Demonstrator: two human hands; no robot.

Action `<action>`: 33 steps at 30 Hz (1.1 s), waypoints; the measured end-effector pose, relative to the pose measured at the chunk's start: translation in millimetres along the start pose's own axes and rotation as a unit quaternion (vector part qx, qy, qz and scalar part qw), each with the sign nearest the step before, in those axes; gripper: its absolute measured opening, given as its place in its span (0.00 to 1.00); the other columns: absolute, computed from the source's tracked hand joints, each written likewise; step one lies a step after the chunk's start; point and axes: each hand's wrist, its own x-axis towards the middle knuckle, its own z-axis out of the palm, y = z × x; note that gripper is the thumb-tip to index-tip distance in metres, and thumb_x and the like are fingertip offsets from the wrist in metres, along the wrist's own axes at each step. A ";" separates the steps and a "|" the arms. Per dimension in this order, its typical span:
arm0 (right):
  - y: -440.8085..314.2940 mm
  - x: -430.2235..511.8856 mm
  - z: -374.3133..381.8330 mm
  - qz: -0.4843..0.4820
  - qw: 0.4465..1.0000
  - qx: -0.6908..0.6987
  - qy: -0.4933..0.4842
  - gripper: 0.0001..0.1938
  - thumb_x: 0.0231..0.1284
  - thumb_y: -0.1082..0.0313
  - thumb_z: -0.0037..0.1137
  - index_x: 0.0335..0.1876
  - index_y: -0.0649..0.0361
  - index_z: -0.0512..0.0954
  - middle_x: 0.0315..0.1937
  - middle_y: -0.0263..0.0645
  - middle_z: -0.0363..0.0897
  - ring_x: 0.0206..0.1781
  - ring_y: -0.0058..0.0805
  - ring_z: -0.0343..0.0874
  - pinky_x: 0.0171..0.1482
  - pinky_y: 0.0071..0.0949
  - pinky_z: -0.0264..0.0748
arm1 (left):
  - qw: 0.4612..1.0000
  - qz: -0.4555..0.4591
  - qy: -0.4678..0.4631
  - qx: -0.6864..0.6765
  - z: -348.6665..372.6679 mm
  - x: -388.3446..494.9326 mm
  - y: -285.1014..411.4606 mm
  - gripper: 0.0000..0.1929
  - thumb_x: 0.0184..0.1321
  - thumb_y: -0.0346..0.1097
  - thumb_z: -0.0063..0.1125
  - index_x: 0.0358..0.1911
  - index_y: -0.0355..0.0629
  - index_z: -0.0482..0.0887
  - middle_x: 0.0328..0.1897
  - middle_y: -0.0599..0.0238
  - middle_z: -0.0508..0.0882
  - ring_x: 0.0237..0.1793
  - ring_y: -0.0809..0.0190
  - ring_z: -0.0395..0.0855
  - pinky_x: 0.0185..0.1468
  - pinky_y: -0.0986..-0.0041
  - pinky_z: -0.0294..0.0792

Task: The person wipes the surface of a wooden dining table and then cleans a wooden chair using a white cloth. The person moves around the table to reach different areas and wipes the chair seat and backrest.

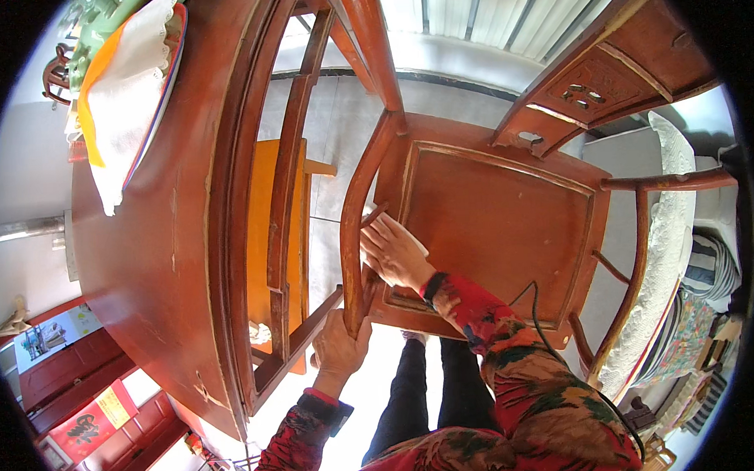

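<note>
A reddish-brown wooden armchair stands before me, its panelled seat [495, 225] facing up. My left hand [342, 342] grips the front end of the curved armrest [352, 236] on the left side. Under that armrest, my right hand [393, 250] presses a folded white cloth [414, 237] against the seat's left edge; part of the cloth is hidden beneath the fingers. The carved backrest [590, 91] rises at the upper right. On the chair's far side is the other armrest [633, 264]. A dark cable [537, 317] runs beside my right sleeve, over the seat.
Close on the left is a large wooden table [153, 256] with an open lower frame. A white cloth [129, 101] covers a tray or dish on it. Below stands an orange-brown wooden piece [261, 221]. A bed or sofa with white textured cover [664, 256] lies right; a radiator [481, 14] is behind.
</note>
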 end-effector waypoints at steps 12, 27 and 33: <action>9.0 7.1 3.6 -0.006 0.999 0.034 0.031 0.23 0.72 0.54 0.44 0.68 0.53 0.71 0.70 0.33 0.69 0.77 0.33 0.59 0.80 0.42 0.49 | 0.996 0.059 0.067 -0.031 8.3 0.7 -7.8 0.21 0.64 0.52 0.60 0.40 0.38 0.77 0.38 0.47 0.81 0.37 0.38 0.83 0.41 0.48 0.71; -0.8 -50.9 5.4 0.089 0.992 0.093 0.003 0.28 0.74 0.49 0.40 0.75 0.53 0.65 0.78 0.40 0.59 0.82 0.41 0.50 0.82 0.44 0.42 | 0.996 0.057 0.061 -0.026 2.7 2.1 -2.0 0.22 0.64 0.52 0.60 0.41 0.36 0.78 0.38 0.47 0.82 0.37 0.40 0.84 0.42 0.50 0.72; 75.4 2.5 -3.6 0.248 0.957 -0.003 0.152 0.30 0.72 0.54 0.43 0.74 0.63 0.64 0.77 0.48 0.57 0.80 0.45 0.52 0.80 0.48 0.45 | 1.000 -0.008 -0.019 -0.021 -0.5 1.7 -1.0 0.26 0.65 0.46 0.61 0.60 0.36 0.75 0.48 0.42 0.83 0.47 0.40 0.84 0.51 0.53 0.75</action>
